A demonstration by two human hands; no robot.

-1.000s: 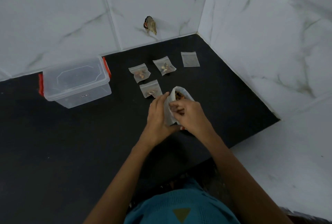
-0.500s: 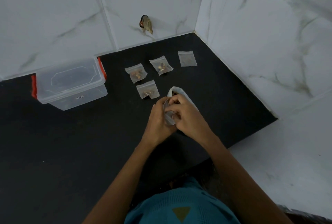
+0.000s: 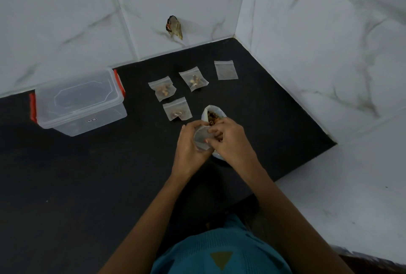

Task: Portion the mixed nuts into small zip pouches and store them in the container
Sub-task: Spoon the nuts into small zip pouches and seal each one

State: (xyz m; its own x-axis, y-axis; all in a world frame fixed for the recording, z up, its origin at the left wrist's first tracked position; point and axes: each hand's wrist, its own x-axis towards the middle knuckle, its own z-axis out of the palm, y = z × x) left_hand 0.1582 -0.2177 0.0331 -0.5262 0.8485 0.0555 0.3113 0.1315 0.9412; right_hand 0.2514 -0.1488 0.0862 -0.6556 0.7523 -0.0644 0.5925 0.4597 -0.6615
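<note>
Black counter point(image 3: 87, 186): three filled pouches point(image 3: 162, 90) point(image 3: 193, 78) point(image 3: 177, 109) and one empty pouch point(image 3: 225, 70) are laid beyond the nut bag point(image 3: 212, 111), one container point(image 3: 79, 102) far left. A fifth pouch point(image 3: 201, 138) is gripped by the left hand point(image 3: 189, 147), nuts point(image 3: 211, 122) apparently pinched by the right hand point(image 3: 231, 140).

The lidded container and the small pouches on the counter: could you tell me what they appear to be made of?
The container looks like clear rigid plastic: see-through walls, glossy lid, red clips. The pouches seem thin transparent plastic film; nuts show through, surfaces slightly wrinkled.
</note>
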